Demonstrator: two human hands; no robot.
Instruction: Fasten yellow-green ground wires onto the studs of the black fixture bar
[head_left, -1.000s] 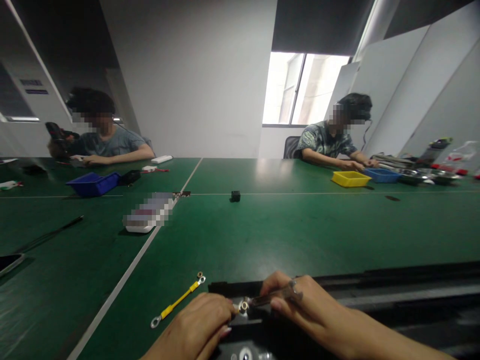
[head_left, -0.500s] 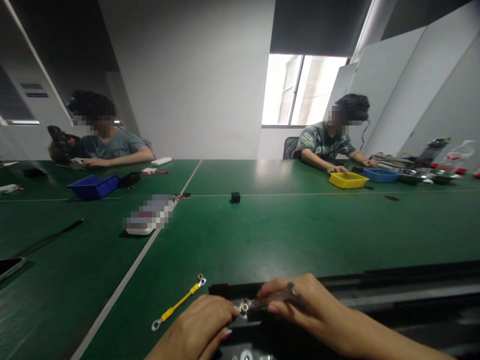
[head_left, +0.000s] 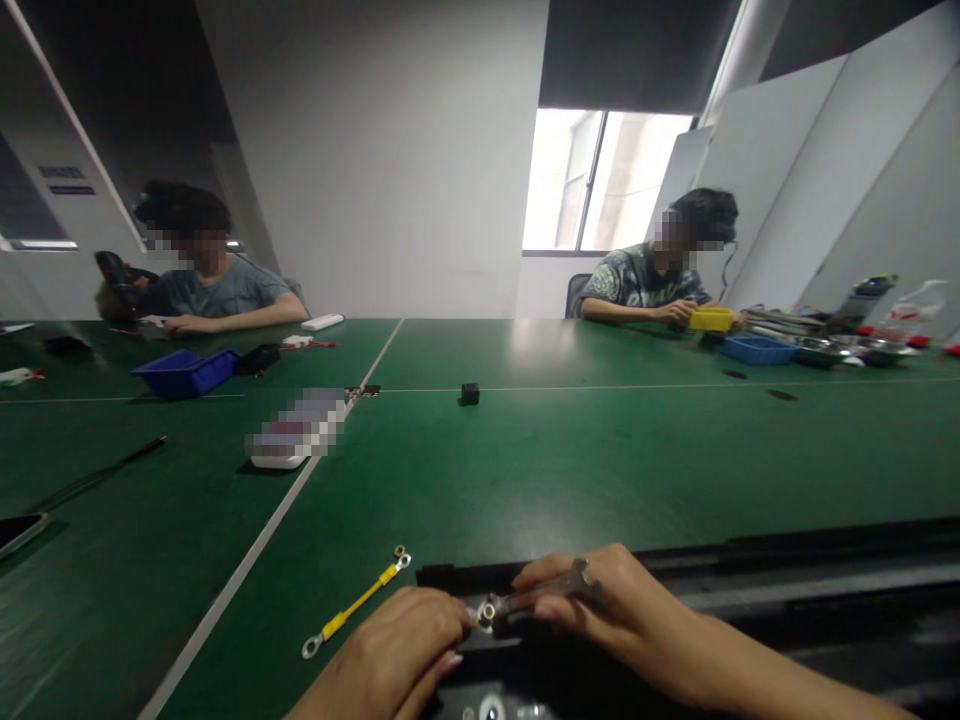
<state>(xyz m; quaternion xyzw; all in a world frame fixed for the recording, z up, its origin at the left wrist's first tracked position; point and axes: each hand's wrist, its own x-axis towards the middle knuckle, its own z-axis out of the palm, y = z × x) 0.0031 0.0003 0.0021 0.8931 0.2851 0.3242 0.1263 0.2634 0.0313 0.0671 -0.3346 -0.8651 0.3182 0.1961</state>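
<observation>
My right hand [head_left: 615, 610] is closed round a metal open-ended wrench [head_left: 555, 592]. One forked end sticks up by the thumb, and the other end lies at a brass-coloured nut [head_left: 489, 612]. A silvery ring or washer shows under the nut, on a long black metal frame [head_left: 525, 655]. My left hand [head_left: 405, 640] is pinched shut just left of the nut. A speck of yellow shows at its fingertips, but what they hold is mostly hidden. Beside that hand, a short yellow wire with ring terminals [head_left: 358, 607] lies on the green table, a loose nut [head_left: 399, 551] near its upper end.
The black frame runs off to the right, with more fasteners [head_left: 493, 709] at the bottom edge. Farther off are a white-edged device [head_left: 281, 462], a small black cube [head_left: 469, 394] and a blue bin [head_left: 184, 375]. Two people sit opposite; one holds a yellow tray [head_left: 711, 319].
Both my hands, the wrench and the nut look almost the same as before. Across the table, the person on the right has lifted and tilted the yellow tray.
</observation>
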